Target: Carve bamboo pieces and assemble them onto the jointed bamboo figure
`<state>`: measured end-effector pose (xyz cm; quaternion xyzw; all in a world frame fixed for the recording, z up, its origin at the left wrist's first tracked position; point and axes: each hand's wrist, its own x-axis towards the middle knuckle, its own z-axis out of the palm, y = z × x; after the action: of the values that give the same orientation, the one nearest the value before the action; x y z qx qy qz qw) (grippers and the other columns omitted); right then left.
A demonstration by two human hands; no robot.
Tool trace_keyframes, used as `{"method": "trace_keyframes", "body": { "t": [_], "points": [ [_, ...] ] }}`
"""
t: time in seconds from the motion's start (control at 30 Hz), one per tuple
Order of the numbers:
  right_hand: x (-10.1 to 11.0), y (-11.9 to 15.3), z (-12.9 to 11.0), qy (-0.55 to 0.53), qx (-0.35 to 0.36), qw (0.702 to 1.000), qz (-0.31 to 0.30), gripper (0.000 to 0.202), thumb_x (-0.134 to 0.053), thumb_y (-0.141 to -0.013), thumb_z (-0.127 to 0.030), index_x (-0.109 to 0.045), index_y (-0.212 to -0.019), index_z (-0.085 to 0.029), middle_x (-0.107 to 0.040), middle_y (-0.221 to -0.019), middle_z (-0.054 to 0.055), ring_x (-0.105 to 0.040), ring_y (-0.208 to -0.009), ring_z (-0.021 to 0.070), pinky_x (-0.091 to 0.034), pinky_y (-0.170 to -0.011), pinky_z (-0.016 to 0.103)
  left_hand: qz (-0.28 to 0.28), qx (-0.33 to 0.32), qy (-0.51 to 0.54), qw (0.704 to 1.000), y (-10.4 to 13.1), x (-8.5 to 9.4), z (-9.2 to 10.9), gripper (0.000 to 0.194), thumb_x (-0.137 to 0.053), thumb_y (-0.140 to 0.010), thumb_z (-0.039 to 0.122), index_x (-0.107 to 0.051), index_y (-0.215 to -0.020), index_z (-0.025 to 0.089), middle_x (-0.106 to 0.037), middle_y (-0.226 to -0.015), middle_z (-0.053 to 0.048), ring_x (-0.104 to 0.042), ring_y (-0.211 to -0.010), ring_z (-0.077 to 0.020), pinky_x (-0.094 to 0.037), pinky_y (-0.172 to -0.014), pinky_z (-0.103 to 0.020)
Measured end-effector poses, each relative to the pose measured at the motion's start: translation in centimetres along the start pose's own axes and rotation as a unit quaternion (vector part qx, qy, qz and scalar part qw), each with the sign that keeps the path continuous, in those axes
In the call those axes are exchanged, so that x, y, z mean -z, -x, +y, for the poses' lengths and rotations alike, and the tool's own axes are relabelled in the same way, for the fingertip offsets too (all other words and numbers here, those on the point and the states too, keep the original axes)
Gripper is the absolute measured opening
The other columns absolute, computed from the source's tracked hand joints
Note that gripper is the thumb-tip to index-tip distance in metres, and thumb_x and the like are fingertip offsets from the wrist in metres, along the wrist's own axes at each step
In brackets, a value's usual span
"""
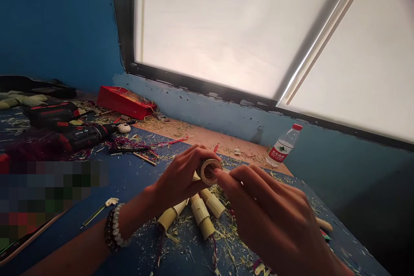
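Note:
My left hand (181, 177) is wrapped round a short hollow bamboo tube (203, 177), its open end facing me. My right hand (274, 207) has its fingers curled, with a fingertip at the mouth of the tube. Whether it pinches something small there is hidden. Below the hands lie pale, carved bamboo pieces, among them a stepped piece (200, 213), another beside it (213, 202) and one to the left (173, 215). Dark cords trail from some of them.
Shavings litter the blue tabletop (136, 189). A water bottle (283, 146) stands at the back right. A red box (124, 101) and a black-and-red power drill (84, 136) lie at the left. A wooden stick (144, 158) lies nearer, and a window (210, 30) fills the wall ahead.

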<state>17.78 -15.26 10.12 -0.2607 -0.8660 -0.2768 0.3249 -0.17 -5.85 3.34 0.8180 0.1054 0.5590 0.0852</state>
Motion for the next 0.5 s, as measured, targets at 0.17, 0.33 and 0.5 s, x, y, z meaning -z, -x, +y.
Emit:
{"method": "trace_keyframes", "body": {
  "t": [0.17,0.33,0.5],
  "points": [
    [0.2,-0.6,-1.0,0.02,0.008,1.0,-0.005,0.024,-0.045,-0.098,-0.003,-0.067,-0.092,-0.01,-0.056,-0.071,0.005,-0.047,-0.063,0.0164,-0.036,-0.051,0.034,-0.008,-0.018,-0.035,0.999,-0.2,0.1,0.2,0.015,-0.057,-0.099,0.028,-0.052,-0.112,0.021,-0.065,-0.095,-0.004,-0.061,-0.088,-0.016,-0.049,-0.073,-0.027],
    [-0.5,-0.4,-0.7,0.001,0.001,0.999,-0.036,0.032,-0.04,-0.096,0.001,-0.062,-0.079,-0.015,-0.057,-0.076,0.007,-0.048,-0.067,0.0176,-0.037,-0.054,0.033,-0.093,-0.028,-0.109,0.989,-0.3,0.6,-0.4,0.016,-0.049,-0.103,0.033,-0.051,-0.111,0.019,-0.067,-0.093,-0.005,-0.064,-0.082,-0.0166,-0.051,-0.072,-0.028],
    [-1.2,0.4,0.5,0.013,-0.01,0.997,-0.077,0.033,-0.033,-0.098,0.002,-0.062,-0.094,-0.014,-0.053,-0.078,0.004,-0.046,-0.067,0.0171,-0.028,-0.052,0.033,-0.126,-0.067,-0.17,0.975,-0.3,0.7,-1.1,0.014,-0.046,-0.103,0.031,-0.048,-0.111,0.019,-0.065,-0.089,-0.004,-0.064,-0.078,-0.0178,-0.05,-0.068,-0.029]
  ]
}}
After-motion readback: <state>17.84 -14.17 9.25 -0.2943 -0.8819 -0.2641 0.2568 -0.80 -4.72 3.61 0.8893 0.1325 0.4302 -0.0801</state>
